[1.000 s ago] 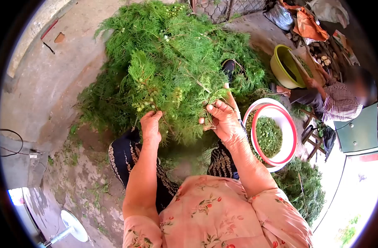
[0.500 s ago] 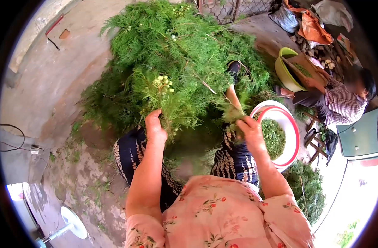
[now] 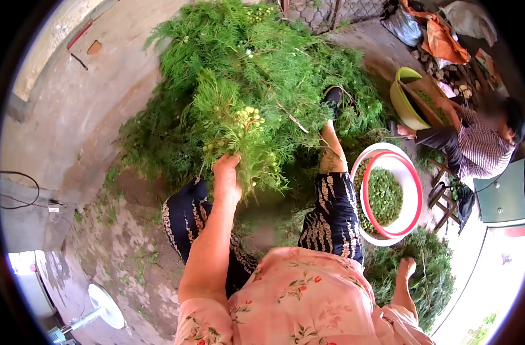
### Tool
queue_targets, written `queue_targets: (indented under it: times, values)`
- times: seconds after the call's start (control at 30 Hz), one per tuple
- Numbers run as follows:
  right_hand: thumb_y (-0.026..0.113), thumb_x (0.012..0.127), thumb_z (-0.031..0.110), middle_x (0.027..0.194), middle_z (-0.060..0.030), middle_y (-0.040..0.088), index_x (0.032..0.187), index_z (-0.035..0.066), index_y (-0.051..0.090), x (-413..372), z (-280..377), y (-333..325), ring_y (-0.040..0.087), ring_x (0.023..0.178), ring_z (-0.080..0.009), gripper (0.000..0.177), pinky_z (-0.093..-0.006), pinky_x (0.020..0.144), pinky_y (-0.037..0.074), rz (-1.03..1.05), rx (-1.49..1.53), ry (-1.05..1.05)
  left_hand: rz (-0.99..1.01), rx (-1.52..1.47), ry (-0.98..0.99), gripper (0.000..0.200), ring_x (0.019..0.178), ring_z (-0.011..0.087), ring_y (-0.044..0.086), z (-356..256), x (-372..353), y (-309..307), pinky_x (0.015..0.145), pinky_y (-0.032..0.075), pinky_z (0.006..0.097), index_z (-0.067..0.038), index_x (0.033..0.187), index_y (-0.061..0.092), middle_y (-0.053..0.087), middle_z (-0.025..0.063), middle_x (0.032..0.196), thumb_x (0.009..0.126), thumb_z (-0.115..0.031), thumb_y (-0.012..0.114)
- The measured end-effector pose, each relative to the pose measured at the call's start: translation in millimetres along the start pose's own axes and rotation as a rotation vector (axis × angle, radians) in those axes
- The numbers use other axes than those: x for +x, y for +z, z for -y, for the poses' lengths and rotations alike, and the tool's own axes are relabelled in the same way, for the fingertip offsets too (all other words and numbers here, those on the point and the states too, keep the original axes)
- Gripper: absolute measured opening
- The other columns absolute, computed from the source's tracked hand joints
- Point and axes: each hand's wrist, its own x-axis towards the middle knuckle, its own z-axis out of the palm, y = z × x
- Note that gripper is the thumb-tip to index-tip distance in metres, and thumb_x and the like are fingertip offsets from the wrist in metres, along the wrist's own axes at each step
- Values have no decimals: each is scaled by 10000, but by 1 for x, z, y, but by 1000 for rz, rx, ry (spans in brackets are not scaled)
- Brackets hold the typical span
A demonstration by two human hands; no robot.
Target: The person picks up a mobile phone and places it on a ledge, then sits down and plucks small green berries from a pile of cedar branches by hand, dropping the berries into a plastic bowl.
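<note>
My left hand (image 3: 227, 175) is closed around the stem of a feathery green conifer branch (image 3: 222, 109) that bears a cluster of round, pale green cones (image 3: 248, 117). This branch stands up in front of the large heap of similar branches (image 3: 262, 63), just past my knees. Down at my right side, my right hand (image 3: 408, 267) is over a smaller pile of green branches (image 3: 435, 267); its fingers are too hidden to read. Beside my right knee is a white basin (image 3: 372, 238) with a red-rimmed basin (image 3: 418, 201) inside, both holding small green pieces.
Across to the right, a seated person (image 3: 475, 135) works at a yellow-green tub (image 3: 405, 106) with a board across it. Behind them lie bags (image 3: 440, 40) and chopped wood (image 3: 446, 73). A white pedestal fan (image 3: 107, 306) stands at lower left. A green cabinet (image 3: 500, 195) is at far right.
My right hand has moved from beside the basins back and down to the pile at my right; the sprig it held no longer shows. My left hand keeps its branch.
</note>
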Motion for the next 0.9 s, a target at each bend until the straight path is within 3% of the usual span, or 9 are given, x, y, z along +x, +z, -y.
queue_targets:
  times: [0.07, 0.13, 0.17, 0.2, 0.23, 0.4, 0.5, 0.63, 0.9]
  values:
    - [576, 746, 140, 574, -59, 527, 763, -16, 604, 11, 39, 37, 510, 515, -133, 159, -317, 488, 417, 143, 333, -3, -32, 81, 59, 62, 690, 145, 523, -7, -16, 19, 641, 416, 270, 2, 841, 585, 585, 48, 781, 820, -48, 555]
    - [539, 779, 108, 633, -56, 557, 779, -5, 594, -9, 160, 33, 494, 506, -112, 126, -240, 448, 382, 95, 435, -358, -5, 169, 149, 52, 691, 130, 499, -2, -15, 15, 644, 397, 256, -9, 834, 581, 572, 26, 774, 815, -57, 575]
    - [547, 792, 122, 647, -59, 556, 836, -1, 602, -8, 197, 47, 499, 515, -108, 142, -250, 451, 387, 309, 570, -254, 7, 214, 194, 51, 691, 123, 487, -1, -16, 13, 646, 388, 249, -14, 831, 579, 566, 15, 771, 812, -61, 585]
    - [569, 780, 85, 749, -145, 619, 882, 4, 628, -32, 267, 13, 584, 629, -218, 143, -320, 615, 459, 362, 469, -259, 10, 223, 218, 52, 688, 103, 450, -2, -20, 14, 646, 363, 238, -30, 807, 568, 542, -9, 768, 803, -64, 607]
    - [560, 804, 82, 669, -61, 562, 879, -12, 600, -45, 307, 9, 496, 518, -108, 127, -248, 466, 393, 361, 577, -442, 29, 234, 248, 52, 684, 100, 444, -1, -20, 11, 644, 361, 239, -33, 800, 563, 537, -11, 770, 803, -62, 607]
    - [563, 825, 45, 684, -17, 561, 928, 20, 607, -104, 438, -30, 538, 593, -76, 115, -200, 530, 426, 590, 928, -649, 80, 323, 328, 48, 687, 97, 455, 5, -18, -2, 646, 365, 239, -32, 797, 560, 543, -1, 783, 801, -49, 604]
    - [539, 840, 35, 790, -14, 580, 968, 6, 584, -117, 463, -6, 545, 637, -74, 139, -195, 560, 438, 712, 1145, -553, 140, 217, 268, 80, 736, 133, 487, -5, -35, 5, 792, 347, 280, -4, 814, 592, 556, 20, 789, 801, -74, 628]
    - [551, 841, 40, 771, -3, 589, 957, 9, 597, -135, 469, 3, 553, 644, -80, 129, -204, 572, 443, 969, 1251, -236, 143, 290, 216, 94, 731, 144, 496, -9, -45, 2, 776, 353, 278, -12, 810, 594, 561, 30, 753, 809, -106, 595]
    - [594, 810, 24, 926, -33, 632, 1003, -33, 626, -171, 468, 9, 535, 819, -85, 204, -218, 770, 425, 1134, 1212, -346, 111, 201, -135, 247, 811, 175, 543, 1, -62, 11, 768, 435, 311, 43, 1009, 540, 589, 88, 891, 802, -82, 590]
